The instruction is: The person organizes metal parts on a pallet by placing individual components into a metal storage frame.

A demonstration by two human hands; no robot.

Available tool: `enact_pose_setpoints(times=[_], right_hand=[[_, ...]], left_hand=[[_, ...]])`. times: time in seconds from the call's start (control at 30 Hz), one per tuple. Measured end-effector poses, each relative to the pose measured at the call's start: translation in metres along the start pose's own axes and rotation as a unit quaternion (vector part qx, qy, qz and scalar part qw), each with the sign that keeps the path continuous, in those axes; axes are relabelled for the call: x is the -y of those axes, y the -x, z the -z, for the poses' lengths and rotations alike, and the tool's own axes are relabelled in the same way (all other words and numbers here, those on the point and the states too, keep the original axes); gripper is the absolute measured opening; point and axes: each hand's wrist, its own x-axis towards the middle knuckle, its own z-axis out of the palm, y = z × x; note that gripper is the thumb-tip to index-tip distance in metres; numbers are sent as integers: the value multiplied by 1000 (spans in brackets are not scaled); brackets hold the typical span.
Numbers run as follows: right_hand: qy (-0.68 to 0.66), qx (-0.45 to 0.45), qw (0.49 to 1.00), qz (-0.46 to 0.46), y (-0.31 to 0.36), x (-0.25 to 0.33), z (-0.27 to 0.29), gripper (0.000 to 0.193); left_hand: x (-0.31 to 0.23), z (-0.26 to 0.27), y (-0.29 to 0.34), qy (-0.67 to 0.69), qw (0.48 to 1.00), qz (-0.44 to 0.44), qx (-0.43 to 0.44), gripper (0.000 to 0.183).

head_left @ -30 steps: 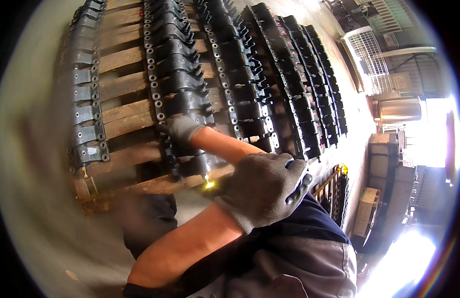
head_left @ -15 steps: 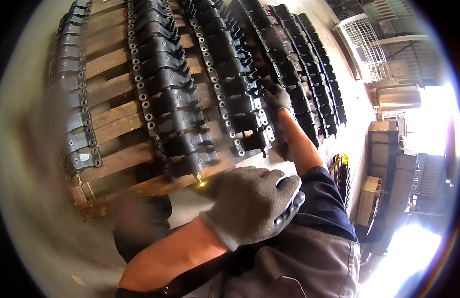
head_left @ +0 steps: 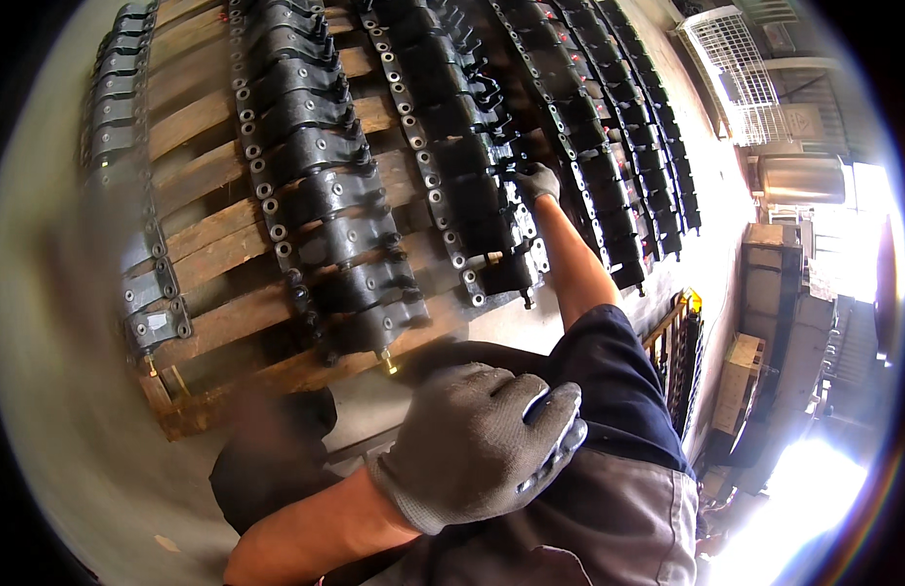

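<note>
Rows of black painted metal parts with curved tops and holed flanges lie on a wooden pallet (head_left: 210, 161). My left hand (head_left: 477, 444), in a grey glove with dark shiny fingertips, is raised in front of my body with its fingers curled closed. Whatever it may hold is hidden. My right hand (head_left: 537, 183), gloved too, reaches out to the right side of the middle row (head_left: 457, 146) and touches its edge; its fingertips are hidden among the parts. To the left is another row (head_left: 340, 190), with a brass-coloured fitting (head_left: 388, 362) at its near end.
More rows of black parts (head_left: 594, 137) stand right of my right arm. A further row (head_left: 119, 112) runs along the pallet's left side. At the right are a white wire cage (head_left: 734, 68), a metal drum (head_left: 802, 180) and a wooden box (head_left: 738, 383). A dark rack (head_left: 679, 352) stands beside my sleeve.
My left hand has moved slightly down and left, still curled. My right hand stays at the middle row's edge, a little higher in view. The view has shifted slightly.
</note>
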Motion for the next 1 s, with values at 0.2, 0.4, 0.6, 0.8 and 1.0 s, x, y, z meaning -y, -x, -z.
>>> enact_pose_setpoints(times=[0.2, 0.4, 0.6, 0.8, 1.0], right_hand=[[96, -10, 991, 95, -17, -30, 27, 54], [-24, -19, 979, 202, 60, 33, 82, 28], [-150, 160, 860, 461, 193, 191, 27, 22], [-23, 241, 797, 553, 266, 281, -57, 19], [231, 209, 728, 611, 261, 303, -121, 24]], left_hand=[[0, -7, 5, 18, 999, -2, -39, 25], [-8, 0, 18, -35, 999, 18, -8, 17], [-22, 10, 18, -106, 992, 64, 1, 16], [3, 15, 12, -9, 995, 50, -86, 17], [-2, 29, 10, -14, 996, 41, -79, 14]])
